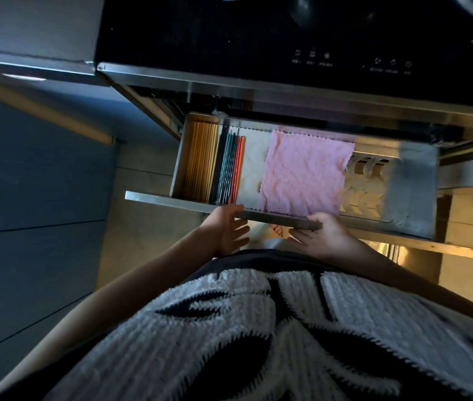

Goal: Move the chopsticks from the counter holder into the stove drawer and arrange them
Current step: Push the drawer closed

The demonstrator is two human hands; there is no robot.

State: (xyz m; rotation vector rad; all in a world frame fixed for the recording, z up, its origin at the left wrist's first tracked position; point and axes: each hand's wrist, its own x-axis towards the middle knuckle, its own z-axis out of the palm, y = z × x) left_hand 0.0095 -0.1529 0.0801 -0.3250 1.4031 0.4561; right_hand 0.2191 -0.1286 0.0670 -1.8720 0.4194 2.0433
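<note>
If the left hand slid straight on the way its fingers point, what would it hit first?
Probably the right hand, whose fingers face the left hand just under the drawer front; depth is unclear.

The wooden chopsticks [200, 160] are tan, the others [232, 169] dark green, grey and red, the cloth [301, 175] pink, the drawer [183, 199] silver, the stove [258, 39] black.
</note>
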